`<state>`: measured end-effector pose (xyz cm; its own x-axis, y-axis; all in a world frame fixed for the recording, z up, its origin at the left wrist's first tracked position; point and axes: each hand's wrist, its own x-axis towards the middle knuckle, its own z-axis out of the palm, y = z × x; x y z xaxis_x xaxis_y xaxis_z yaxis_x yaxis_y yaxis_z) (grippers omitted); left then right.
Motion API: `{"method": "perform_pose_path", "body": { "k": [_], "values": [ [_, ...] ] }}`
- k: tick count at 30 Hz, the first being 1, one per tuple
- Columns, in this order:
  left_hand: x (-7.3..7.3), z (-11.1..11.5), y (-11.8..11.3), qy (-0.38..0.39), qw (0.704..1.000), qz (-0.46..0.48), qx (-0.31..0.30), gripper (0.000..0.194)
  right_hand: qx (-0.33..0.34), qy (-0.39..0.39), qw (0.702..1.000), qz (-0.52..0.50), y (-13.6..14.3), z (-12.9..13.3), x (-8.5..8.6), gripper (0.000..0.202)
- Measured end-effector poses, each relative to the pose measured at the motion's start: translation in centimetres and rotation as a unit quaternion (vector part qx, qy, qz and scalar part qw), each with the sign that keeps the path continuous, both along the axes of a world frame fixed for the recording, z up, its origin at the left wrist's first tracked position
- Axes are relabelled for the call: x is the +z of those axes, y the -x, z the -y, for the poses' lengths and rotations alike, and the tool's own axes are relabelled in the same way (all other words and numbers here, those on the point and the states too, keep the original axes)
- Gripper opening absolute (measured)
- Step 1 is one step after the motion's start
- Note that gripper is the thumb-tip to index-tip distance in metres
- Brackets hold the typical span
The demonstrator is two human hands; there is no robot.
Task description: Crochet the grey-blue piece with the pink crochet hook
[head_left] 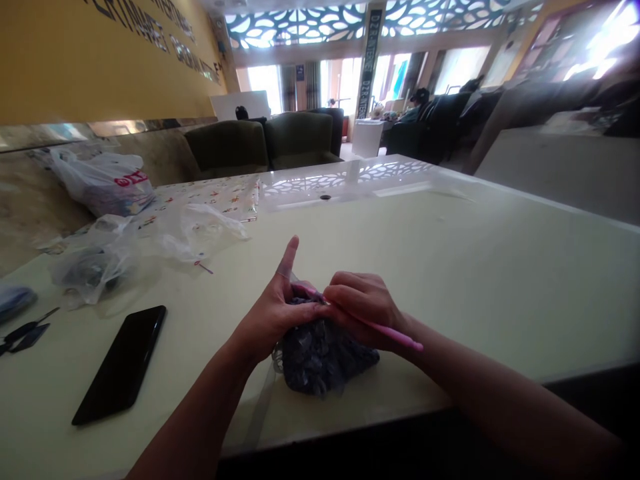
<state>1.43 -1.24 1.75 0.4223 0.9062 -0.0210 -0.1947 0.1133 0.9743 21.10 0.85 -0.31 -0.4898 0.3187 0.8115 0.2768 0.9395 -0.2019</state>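
My right hand (367, 300) is closed around a pink crochet hook (397, 335), whose handle end sticks out toward my wrist. The hook's tip is hidden among my fingers and the work. Dark grey crochet work (325, 363), with a shiny, ribbon-like surface, hangs below both hands near the table's front edge. My left hand (270, 312) pinches its top edge between thumb and fingers. The left index finger points up, with a thin translucent strand looped around it. A pale strip of the strand (260, 407) runs down the table to the left of the work.
A black phone (120, 365) lies on the table (450, 267) at left, with dark scissors (27, 333) beyond it. Crumpled clear bags (195, 230), a small pink-and-purple item (203, 267) and a white carrier bag (107, 180) are farther back. Green chairs (300, 137) stand behind.
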Motion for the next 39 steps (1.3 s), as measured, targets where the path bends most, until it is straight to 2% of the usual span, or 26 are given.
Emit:
{"method": "perform_pose_path", "body": {
  "k": [3,5,9,12,14,15,18,21,25,28,31,39],
  "values": [
    [0.2,0.0,0.1,-0.021,1.000,-0.014,-0.015,0.113,0.070,0.056,0.995,0.043,-0.5,-0.1,0.9,0.025],
    [0.3,0.0,0.1,-0.036,0.999,-0.037,-0.010,0.114,0.058,0.049,0.994,0.080,-0.6,-0.2,1.1,0.024],
    [0.3,0.2,-0.5,-0.062,0.990,-0.095,0.080,0.112,-0.112,-0.072,0.986,0.101,0.5,0.0,0.3,0.031],
    [0.0,0.2,-0.9,-0.032,0.990,-0.049,0.125,0.107,-0.204,-0.119,0.969,0.073,1.3,0.6,-0.4,0.032],
    [-0.1,0.3,-1.1,0.036,0.994,0.033,0.095,0.105,-0.214,-0.133,0.966,0.053,1.4,0.9,-0.6,0.027],
    [-0.1,0.3,-1.0,0.073,0.993,0.071,0.067,0.105,-0.197,-0.143,0.969,0.044,1.3,1.0,-0.6,0.022],
    [0.1,0.4,-0.8,0.140,0.979,0.145,-0.015,0.102,-0.099,-0.155,0.983,0.009,0.8,0.8,-0.4,0.006],
    [0.3,0.4,-0.3,0.140,0.973,0.172,-0.058,0.101,-0.014,-0.089,0.995,-0.036,0.3,0.6,-0.1,0.005],
    [0.6,0.2,0.4,0.109,0.978,0.166,-0.067,0.101,0.035,0.054,0.996,-0.063,-0.1,0.9,0.7,0.009],
    [0.7,-0.2,0.9,0.076,0.982,0.161,-0.056,0.100,0.057,0.132,0.987,-0.069,-0.5,1.1,1.5,0.011],
    [0.7,-0.6,1.3,0.059,0.985,0.155,-0.048,0.096,0.086,0.172,0.978,-0.075,-1.0,0.8,2.1,0.014],
    [0.3,-1.2,1.5,0.044,0.990,0.127,-0.046,0.078,0.127,0.328,0.930,-0.107,-1.9,-0.4,1.6,0.023]
  ]
}}
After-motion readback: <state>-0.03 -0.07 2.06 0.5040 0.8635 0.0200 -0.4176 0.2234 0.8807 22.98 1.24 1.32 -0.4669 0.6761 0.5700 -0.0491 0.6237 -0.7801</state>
